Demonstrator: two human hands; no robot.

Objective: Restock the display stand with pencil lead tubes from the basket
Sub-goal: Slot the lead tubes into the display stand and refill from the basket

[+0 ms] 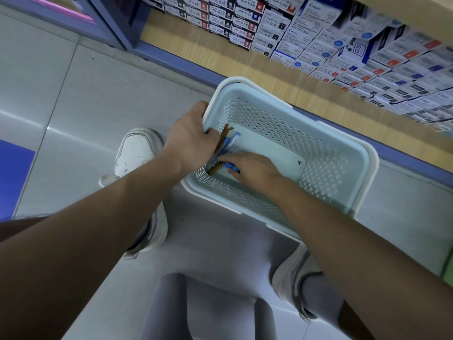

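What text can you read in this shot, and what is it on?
"PILOT", "0.5": dark blue box on the shelf.
"JNC-0.5Z": black-and-white boxes.
"BLS-FR5": white boxes.
Too blurred: boxes farther right.
Nothing readable: basket, pencil lead tubes.

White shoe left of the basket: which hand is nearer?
Left. The left hand is just beside the shoe, at the basket wall; the right hand is farther, inside the basket.

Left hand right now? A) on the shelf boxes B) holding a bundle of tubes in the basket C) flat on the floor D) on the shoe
B: the left hand grips brown and blue tubes at a corner of the basket; the right hand pinches more blue ones.
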